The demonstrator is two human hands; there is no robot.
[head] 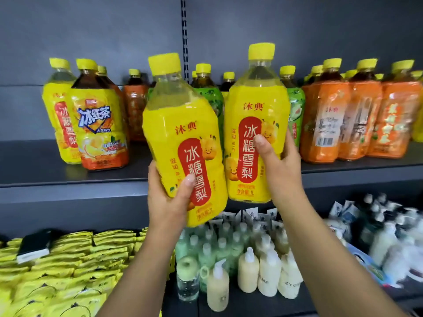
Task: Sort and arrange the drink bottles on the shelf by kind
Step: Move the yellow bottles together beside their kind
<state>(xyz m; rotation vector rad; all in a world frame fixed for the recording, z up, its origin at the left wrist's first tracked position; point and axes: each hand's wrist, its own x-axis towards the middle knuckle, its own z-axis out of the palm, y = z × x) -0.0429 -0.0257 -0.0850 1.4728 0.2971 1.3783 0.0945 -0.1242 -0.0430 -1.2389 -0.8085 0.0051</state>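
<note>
Head: two held bottles (pixel 183 124) (pixel 256 104), maybe three green bottles (pixel 211 99) (pixel 296 106).

Dark grey back panel (pixel 91 30) runs either side of the slotted upright (pixel 184 37). Upper shelf board (pixel 34 165) sits below the upright, lower shelf (pixel 251 305) further below it. Even light, faint sheen on the board.

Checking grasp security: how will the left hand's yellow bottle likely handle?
Probably heavy: the yellow bottle looks nearly full. Its glossy surface may be slippery. The left hand grips only its lower part, so it might tip.
</note>
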